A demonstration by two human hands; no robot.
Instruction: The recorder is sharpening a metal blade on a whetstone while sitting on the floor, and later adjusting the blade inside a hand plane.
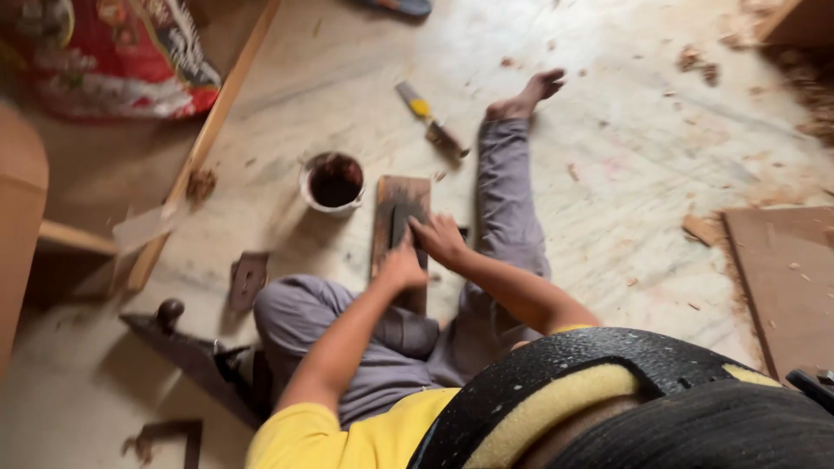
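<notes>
On the floor between the legs lies a dark sharpening stone (400, 227); both the left hand (402, 269) and right hand (439, 240) close fingers on a small flat blade (400, 224), apparently stiff, thin, best pinched by its sides.

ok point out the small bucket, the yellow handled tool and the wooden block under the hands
small bucket (333, 182), head view, on its dark contents
yellow handled tool (420, 107), head view, on the yellow handle
wooden block (401, 193), head view, on its bare top end
</notes>
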